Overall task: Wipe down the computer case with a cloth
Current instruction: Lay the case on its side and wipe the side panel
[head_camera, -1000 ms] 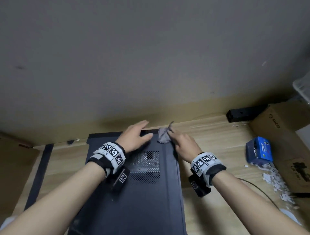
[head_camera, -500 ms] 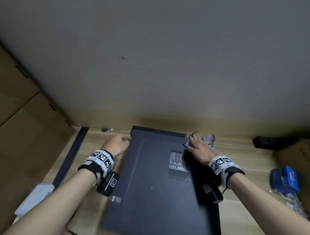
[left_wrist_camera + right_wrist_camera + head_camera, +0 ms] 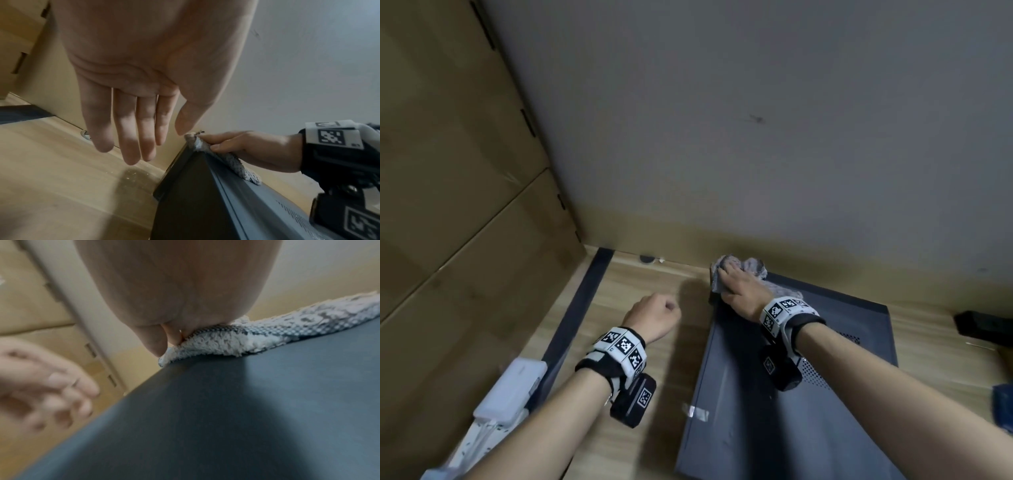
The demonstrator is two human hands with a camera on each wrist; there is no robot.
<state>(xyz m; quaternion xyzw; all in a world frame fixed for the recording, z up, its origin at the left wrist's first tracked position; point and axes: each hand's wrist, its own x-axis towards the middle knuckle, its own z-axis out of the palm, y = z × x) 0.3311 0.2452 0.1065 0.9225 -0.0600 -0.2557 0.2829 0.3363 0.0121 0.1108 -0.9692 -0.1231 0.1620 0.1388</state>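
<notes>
The computer case (image 3: 808,394) lies flat on the wooden counter (image 3: 654,284), with the grey cloth (image 3: 755,270) bunched over its far left corner. The wipe looks to be mid-pass along that far edge; the next move probably calls for dragging the cloth across the unwiped panel with steady pressure. The right hand (image 3: 739,291) presses down on the cloth, fingers (image 3: 218,141) curled over and gripping it. The left hand (image 3: 654,318) hangs beside the case, touching nothing, fingers (image 3: 131,138) loose and nearly straight.
</notes>
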